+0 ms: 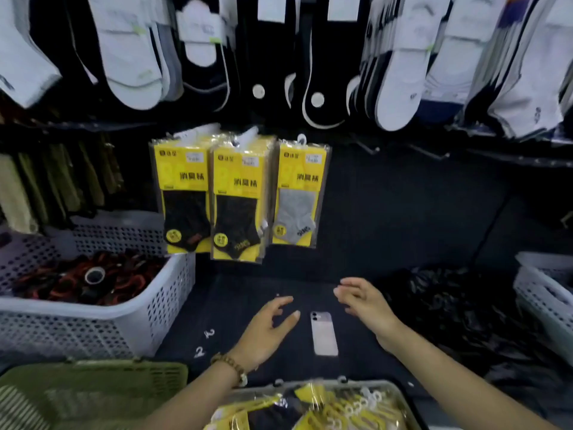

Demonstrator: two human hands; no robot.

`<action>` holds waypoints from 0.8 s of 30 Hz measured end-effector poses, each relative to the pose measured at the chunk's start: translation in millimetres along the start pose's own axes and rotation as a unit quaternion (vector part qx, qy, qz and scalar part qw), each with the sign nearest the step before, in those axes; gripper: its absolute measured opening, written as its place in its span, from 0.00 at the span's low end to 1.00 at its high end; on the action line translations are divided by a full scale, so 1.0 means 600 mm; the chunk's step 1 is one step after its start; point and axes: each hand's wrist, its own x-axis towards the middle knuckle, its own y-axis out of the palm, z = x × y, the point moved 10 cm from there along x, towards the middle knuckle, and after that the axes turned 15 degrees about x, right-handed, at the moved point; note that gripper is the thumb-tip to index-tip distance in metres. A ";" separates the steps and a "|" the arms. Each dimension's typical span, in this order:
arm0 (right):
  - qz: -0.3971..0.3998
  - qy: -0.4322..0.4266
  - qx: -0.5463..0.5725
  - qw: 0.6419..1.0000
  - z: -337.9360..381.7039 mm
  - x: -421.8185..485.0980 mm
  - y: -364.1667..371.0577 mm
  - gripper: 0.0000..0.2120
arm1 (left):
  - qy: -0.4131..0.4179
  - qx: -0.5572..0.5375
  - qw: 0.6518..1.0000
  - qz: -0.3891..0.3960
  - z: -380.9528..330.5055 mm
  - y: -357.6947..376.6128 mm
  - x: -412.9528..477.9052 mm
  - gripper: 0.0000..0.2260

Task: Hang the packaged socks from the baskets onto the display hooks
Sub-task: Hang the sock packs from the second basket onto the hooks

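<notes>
The left hand [266, 330] and the right hand [362, 301] hold nothing, fingers loose and apart, low in the middle on each side of a small white phone [324, 333], while yellow plastic sock packs [238, 193] hang mid-frame and more fill the grey basket [381, 383] at the bottom.

"消臭袜" on yellow sock packs [237, 197]; "2" twice on dark surface [183, 333].

glossy plastic sock packs [237, 200], perforated white plastic basket [169, 293], matt dark cloth shelf [403, 212]
</notes>
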 end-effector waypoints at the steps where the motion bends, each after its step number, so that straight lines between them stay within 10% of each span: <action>1: 0.007 0.030 -0.017 0.999 -0.047 -0.018 -0.010 0.15 | -0.018 -0.001 1.000 0.022 0.027 0.032 -0.025 0.20; 7: 0.019 0.177 -0.158 0.971 -0.297 -0.111 -0.082 0.15 | -0.092 -0.025 0.986 0.138 0.156 0.189 -0.155 0.08; 11: 0.004 0.181 -0.199 0.963 -0.328 -0.127 -0.106 0.26 | -0.083 0.058 0.969 0.225 0.187 0.252 -0.201 0.21; 16: 0.098 0.165 -0.288 0.938 -0.336 -0.137 -0.067 0.30 | -0.047 0.226 0.950 0.211 0.203 0.254 -0.196 0.36; 24: 0.124 0.120 -0.441 0.881 -0.330 -0.146 -0.038 0.35 | -0.043 0.263 0.945 0.189 0.212 0.262 -0.190 0.31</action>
